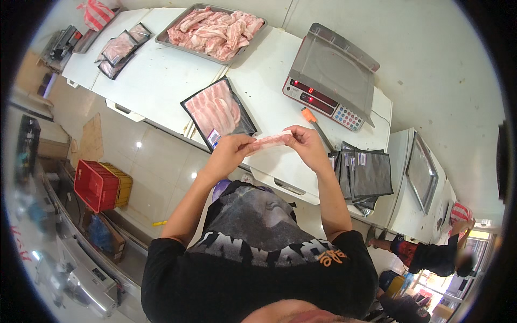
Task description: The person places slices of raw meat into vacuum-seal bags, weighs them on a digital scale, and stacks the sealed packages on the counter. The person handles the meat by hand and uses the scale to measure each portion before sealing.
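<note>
Both hands hold one strip of raw, fatty meat [271,141] stretched between them over the white freezer lid [278,161]. My left hand [234,151] pinches its left end, and my right hand [303,143] pinches the right end. Just beyond my left hand lies a plastic pouch of sliced meat [218,107] with a black border and a label. Behind it, a metal tray [194,49] is heaped with raw meat strips [216,32]. An orange-handled tool [310,116] lies beyond my right hand, its far end near a stack of labelled black-edged pouches [369,173].
A digital scale [331,76] with a lit red display stands at the back. Smaller filled meat pouches [119,47] lie at the far left. Another metal tray [422,173] rests at right. Red [97,185] and yellow crates stand on the floor. Other people [432,256] are at lower right.
</note>
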`<action>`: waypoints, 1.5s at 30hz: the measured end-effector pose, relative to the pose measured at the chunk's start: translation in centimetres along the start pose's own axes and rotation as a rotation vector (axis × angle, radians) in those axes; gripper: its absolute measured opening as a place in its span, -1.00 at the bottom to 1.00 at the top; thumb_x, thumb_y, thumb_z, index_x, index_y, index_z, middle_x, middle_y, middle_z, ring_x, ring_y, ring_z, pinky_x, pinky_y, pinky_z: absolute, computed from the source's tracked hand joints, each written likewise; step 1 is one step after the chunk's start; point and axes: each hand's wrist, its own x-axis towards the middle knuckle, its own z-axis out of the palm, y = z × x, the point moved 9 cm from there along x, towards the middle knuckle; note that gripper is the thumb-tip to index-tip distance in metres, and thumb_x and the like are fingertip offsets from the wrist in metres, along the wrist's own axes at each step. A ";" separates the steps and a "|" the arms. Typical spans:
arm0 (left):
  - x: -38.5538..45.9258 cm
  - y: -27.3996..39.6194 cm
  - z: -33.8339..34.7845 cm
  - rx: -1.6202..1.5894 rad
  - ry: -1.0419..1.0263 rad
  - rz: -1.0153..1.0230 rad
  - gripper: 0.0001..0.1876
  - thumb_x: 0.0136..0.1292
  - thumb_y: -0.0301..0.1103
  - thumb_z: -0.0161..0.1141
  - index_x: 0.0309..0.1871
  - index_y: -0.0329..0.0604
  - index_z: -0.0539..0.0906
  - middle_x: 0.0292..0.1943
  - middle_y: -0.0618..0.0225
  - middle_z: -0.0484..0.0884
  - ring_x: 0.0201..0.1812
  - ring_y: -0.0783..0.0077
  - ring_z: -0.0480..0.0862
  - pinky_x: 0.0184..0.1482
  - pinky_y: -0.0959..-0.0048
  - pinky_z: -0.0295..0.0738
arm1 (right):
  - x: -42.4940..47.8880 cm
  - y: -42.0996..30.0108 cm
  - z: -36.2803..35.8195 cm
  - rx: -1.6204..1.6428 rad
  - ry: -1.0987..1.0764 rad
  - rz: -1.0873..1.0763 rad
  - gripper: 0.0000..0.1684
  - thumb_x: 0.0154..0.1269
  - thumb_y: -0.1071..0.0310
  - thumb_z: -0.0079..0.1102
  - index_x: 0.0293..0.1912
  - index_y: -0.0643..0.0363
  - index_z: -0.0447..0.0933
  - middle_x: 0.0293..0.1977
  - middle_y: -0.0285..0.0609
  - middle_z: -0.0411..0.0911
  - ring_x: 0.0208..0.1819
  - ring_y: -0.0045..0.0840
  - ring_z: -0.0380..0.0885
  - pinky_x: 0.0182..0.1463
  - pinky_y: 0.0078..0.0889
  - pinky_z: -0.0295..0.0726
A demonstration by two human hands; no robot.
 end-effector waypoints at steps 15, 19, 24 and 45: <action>0.8 5.1 2.7 -0.026 -0.083 0.197 -0.73 0.36 -0.31 0.51 0.02 -0.26 0.81 -0.15 0.28 0.82 -0.12 0.32 0.80 -0.04 0.32 0.66 | -1.8 -2.4 1.0 -0.112 -0.113 -0.106 -0.64 0.37 0.20 0.56 0.01 0.23 0.77 -0.18 -0.25 0.79 -0.17 -0.59 0.68 0.03 -0.43 0.65; 1.1 1.9 4.0 -0.583 -0.041 -0.047 -0.78 0.40 -0.45 0.46 0.04 -0.32 0.77 -0.15 0.35 0.82 -0.13 0.50 0.78 -0.11 0.45 0.69 | -1.0 0.5 1.2 0.497 -0.138 -0.328 -0.19 0.49 -0.13 0.39 0.46 0.21 0.47 0.28 -0.14 0.63 0.20 -0.46 0.62 0.41 -0.28 0.53; 1.6 -1.9 2.8 -0.851 0.125 -0.156 -0.77 0.49 -0.43 0.37 0.08 -0.39 0.74 -0.22 0.30 0.81 -0.19 0.52 0.79 -0.15 0.51 0.74 | -1.9 5.5 9.4 1.387 -0.290 -0.043 0.02 0.62 -0.21 0.08 0.70 0.23 -0.03 0.62 -0.04 0.22 0.54 -0.31 0.33 0.70 -0.06 0.17; 4.7 -4.9 -0.8 0.491 -0.244 0.296 -0.73 0.31 -0.30 0.44 -0.34 -0.19 0.54 -0.51 0.15 0.60 -0.44 0.15 0.71 -0.39 0.19 0.54 | -7.6 12.9 12.2 1.503 0.250 0.098 -0.13 0.44 0.55 0.24 0.63 0.31 0.13 0.62 0.21 0.16 0.63 -0.01 0.25 0.61 -0.07 0.47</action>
